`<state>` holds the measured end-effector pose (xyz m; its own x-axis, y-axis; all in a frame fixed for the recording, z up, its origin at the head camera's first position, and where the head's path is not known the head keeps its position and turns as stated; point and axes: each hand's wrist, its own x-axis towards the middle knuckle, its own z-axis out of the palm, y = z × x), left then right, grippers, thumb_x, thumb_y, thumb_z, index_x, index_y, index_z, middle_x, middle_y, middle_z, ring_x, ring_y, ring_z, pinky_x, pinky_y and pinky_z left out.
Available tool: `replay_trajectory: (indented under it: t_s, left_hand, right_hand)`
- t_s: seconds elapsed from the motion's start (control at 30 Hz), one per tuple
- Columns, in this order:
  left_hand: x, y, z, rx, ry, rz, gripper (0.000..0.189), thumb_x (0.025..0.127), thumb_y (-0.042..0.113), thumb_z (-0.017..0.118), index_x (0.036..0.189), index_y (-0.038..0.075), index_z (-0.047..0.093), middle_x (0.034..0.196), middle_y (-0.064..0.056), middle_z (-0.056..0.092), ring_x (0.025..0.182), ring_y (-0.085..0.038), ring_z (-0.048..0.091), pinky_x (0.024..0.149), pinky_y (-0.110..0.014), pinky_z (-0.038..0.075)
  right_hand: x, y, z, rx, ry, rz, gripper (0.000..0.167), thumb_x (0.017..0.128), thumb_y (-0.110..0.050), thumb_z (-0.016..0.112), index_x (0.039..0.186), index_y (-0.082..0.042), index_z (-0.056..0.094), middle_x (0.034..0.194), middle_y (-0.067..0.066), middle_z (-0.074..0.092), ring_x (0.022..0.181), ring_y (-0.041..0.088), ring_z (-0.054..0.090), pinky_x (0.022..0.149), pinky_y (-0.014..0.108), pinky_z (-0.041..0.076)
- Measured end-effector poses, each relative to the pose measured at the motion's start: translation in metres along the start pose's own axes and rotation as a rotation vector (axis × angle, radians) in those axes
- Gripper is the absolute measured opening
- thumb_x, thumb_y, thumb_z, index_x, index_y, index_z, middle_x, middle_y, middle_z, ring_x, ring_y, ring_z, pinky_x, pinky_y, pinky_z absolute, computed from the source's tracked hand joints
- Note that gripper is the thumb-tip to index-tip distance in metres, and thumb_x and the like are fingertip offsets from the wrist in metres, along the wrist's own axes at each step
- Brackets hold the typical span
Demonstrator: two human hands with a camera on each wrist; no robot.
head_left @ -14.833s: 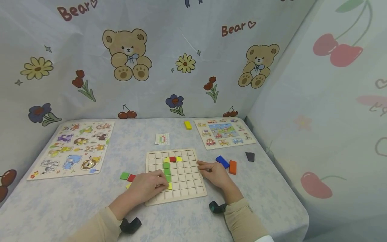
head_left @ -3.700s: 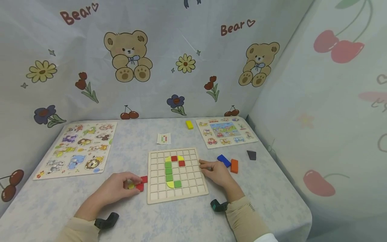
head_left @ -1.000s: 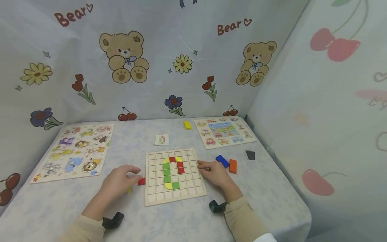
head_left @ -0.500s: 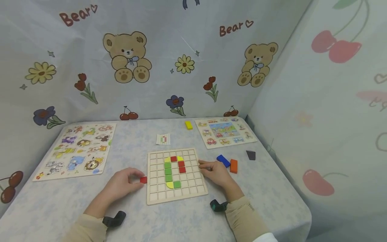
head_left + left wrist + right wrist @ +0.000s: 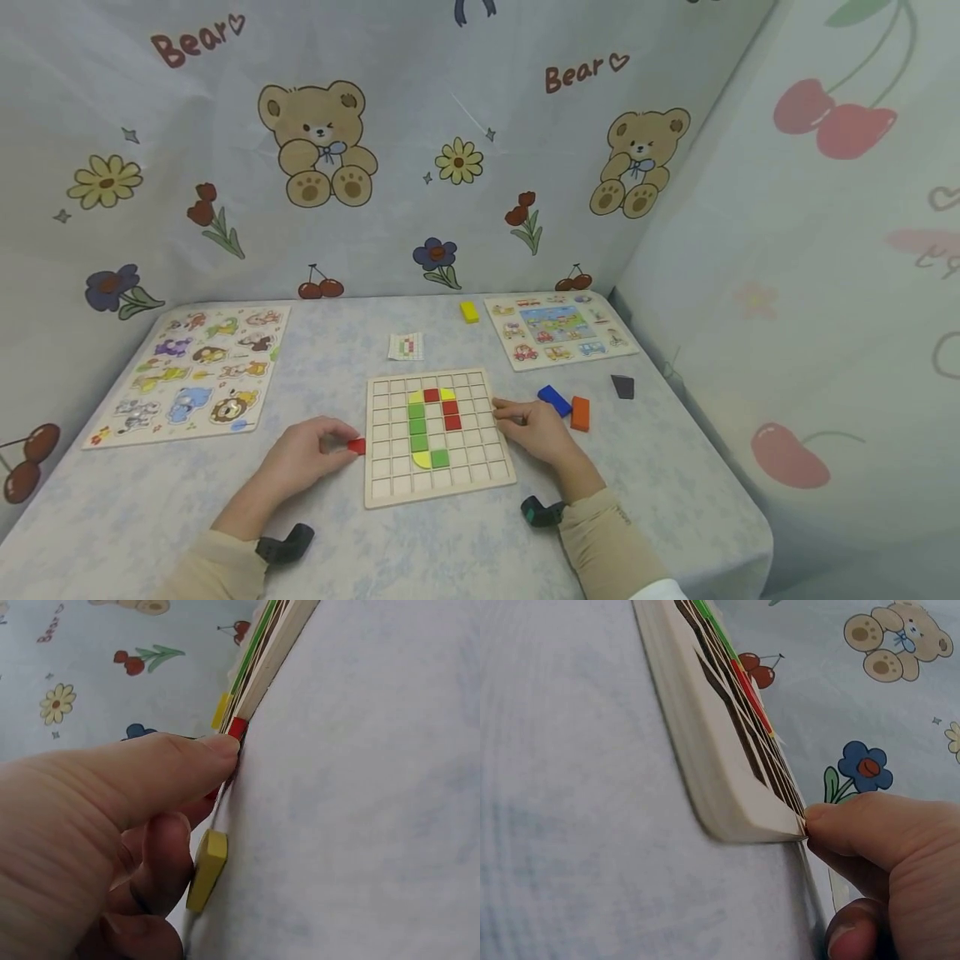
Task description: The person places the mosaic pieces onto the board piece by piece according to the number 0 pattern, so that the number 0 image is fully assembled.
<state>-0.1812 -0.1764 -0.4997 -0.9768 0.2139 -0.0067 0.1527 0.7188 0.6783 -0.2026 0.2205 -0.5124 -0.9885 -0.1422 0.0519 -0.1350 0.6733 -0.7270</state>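
My left hand (image 5: 296, 458) pinches a small red tile (image 5: 357, 447) between thumb and forefinger, against the left edge of a wooden grid board (image 5: 476, 454). In the left wrist view, a yellow piece (image 5: 208, 870) lies below the curled fingers; the hand hides it from the head view. At the board's right side, my right hand (image 5: 536, 429) holds the edge with thumb and forefinger. Green tiles (image 5: 417, 426), red tiles (image 5: 451, 415) and yellow rounded corner pieces (image 5: 422, 459) sit in the grid, forming an outline with a gap at its lower right.
Behind the board lies a small pattern card (image 5: 406, 347). Blue (image 5: 554, 400) and orange (image 5: 580, 413) blocks and a dark piece (image 5: 622, 387) are to the right, a yellow block (image 5: 468, 312) farther back. An animal puzzle (image 5: 191, 375) and a vehicle puzzle (image 5: 561, 332) flank them.
Since the oldest frame, one green and two red tiles have joined the grid. Over the last second my left hand shifted right and took hold of the loose red tile. My right hand stayed put.
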Motion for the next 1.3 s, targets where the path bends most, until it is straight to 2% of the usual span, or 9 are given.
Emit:
replay_trajectory:
  t_s: [0.13, 0.37, 0.5, 0.7, 0.83, 1.0, 1.17, 1.3]
  left_hand:
    - [-0.002, 0.0, -0.001, -0.003, 0.01, 0.002, 0.026, 0.083, 0.026, 0.087, 0.107, 0.022, 0.078, 0.11, 0.001, 0.072, 0.068, -0.015, 0.05, 0.057, -0.028, 0.041]
    - [-0.003, 0.003, -0.004, 0.023, 0.027, -0.011, 0.024, 0.084, 0.03, 0.086, 0.106, 0.025, 0.078, 0.113, 0.002, 0.073, 0.08, -0.013, 0.055, 0.068, -0.031, 0.044]
    - [-0.002, 0.005, -0.003, 0.008, 0.017, -0.016, 0.024, 0.083, 0.032, 0.086, 0.105, 0.027, 0.078, 0.114, 0.003, 0.073, 0.08, -0.013, 0.056, 0.068, -0.032, 0.045]
    - [0.001, 0.012, 0.001, 0.044, 0.005, 0.025, 0.022, 0.083, 0.035, 0.086, 0.103, 0.03, 0.077, 0.109, 0.009, 0.072, 0.085, -0.012, 0.058, 0.074, -0.033, 0.047]
    - [0.006, 0.027, 0.006, 0.1, -0.031, 0.049, 0.018, 0.084, 0.035, 0.085, 0.099, 0.035, 0.076, 0.105, 0.014, 0.071, 0.092, -0.011, 0.06, 0.079, -0.037, 0.049]
    - [0.013, 0.055, 0.02, 0.154, -0.074, 0.077, 0.015, 0.084, 0.034, 0.084, 0.095, 0.039, 0.075, 0.097, 0.02, 0.068, 0.092, -0.011, 0.06, 0.078, -0.036, 0.048]
    - [0.022, 0.083, 0.035, 0.192, -0.089, 0.115, 0.012, 0.085, 0.033, 0.083, 0.094, 0.037, 0.077, 0.096, 0.021, 0.069, 0.088, -0.009, 0.062, 0.071, -0.035, 0.048]
    - [0.031, 0.1, 0.048, 0.211, -0.126, 0.178, 0.011, 0.087, 0.032, 0.082, 0.096, 0.034, 0.077, 0.096, 0.02, 0.07, 0.086, -0.008, 0.062, 0.067, -0.034, 0.048]
  right_hand:
    - [0.0, 0.001, 0.001, 0.003, -0.005, -0.005, 0.019, 0.094, -0.021, 0.076, 0.112, -0.02, 0.081, 0.132, -0.011, 0.07, 0.135, 0.023, 0.058, 0.109, 0.051, 0.046]
    - [0.001, 0.001, 0.0, -0.009, -0.008, -0.002, 0.02, 0.094, -0.022, 0.076, 0.113, -0.02, 0.081, 0.133, -0.013, 0.069, 0.135, 0.022, 0.058, 0.108, 0.05, 0.047]
    - [0.001, 0.001, 0.0, -0.02, -0.011, 0.01, 0.021, 0.094, -0.024, 0.076, 0.114, -0.02, 0.081, 0.134, -0.013, 0.068, 0.135, 0.023, 0.058, 0.108, 0.05, 0.047]
    - [0.0, 0.0, 0.0, -0.001, -0.012, 0.014, 0.02, 0.093, -0.022, 0.077, 0.113, -0.02, 0.081, 0.134, -0.012, 0.068, 0.137, 0.024, 0.057, 0.11, 0.051, 0.046]
    - [0.001, 0.0, 0.0, -0.01, -0.014, -0.001, 0.02, 0.093, -0.02, 0.076, 0.113, -0.019, 0.081, 0.134, -0.01, 0.069, 0.136, 0.025, 0.057, 0.109, 0.052, 0.046]
    - [0.002, 0.001, 0.0, -0.023, -0.021, -0.002, 0.02, 0.093, -0.021, 0.076, 0.113, -0.019, 0.081, 0.134, -0.011, 0.069, 0.135, 0.025, 0.058, 0.107, 0.05, 0.048]
    - [0.001, 0.0, -0.001, -0.022, -0.027, -0.007, 0.02, 0.093, -0.02, 0.076, 0.113, -0.018, 0.081, 0.134, -0.011, 0.069, 0.135, 0.025, 0.058, 0.106, 0.05, 0.049]
    - [0.002, -0.001, -0.001, -0.033, -0.022, 0.007, 0.02, 0.093, -0.022, 0.077, 0.112, -0.019, 0.081, 0.133, -0.013, 0.068, 0.136, 0.024, 0.057, 0.108, 0.049, 0.048]
